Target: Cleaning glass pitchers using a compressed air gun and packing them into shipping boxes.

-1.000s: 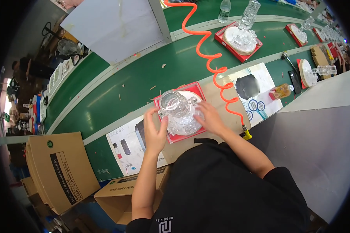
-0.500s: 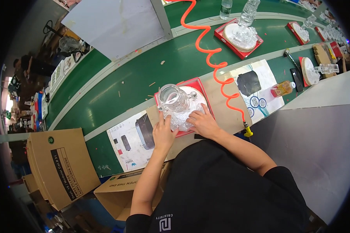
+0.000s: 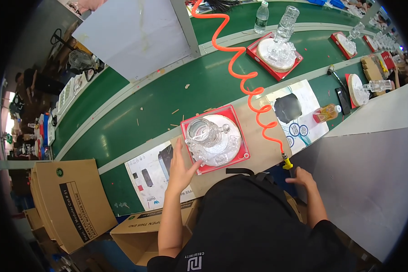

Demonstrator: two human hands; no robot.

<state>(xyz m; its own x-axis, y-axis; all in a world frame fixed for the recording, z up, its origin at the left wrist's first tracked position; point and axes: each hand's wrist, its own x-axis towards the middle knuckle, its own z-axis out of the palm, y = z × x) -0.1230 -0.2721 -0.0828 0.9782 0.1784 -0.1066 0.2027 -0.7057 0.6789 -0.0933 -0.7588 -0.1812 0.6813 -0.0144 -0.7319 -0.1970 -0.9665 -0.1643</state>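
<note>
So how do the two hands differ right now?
The left hand is at the edge of the red tray; the right hand is near the yellow nozzle. The left hand is over the worktop; the right hand appears past its near edge. Neither hand visibly holds anything.

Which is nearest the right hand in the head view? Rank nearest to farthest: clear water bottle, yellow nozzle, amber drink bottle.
From the right hand:
1. Yellow nozzle: just to its left and slightly higher in the picture.
2. Amber drink bottle: above, a little right.
3. Clear water bottle: above and left, near the top edge.
</note>
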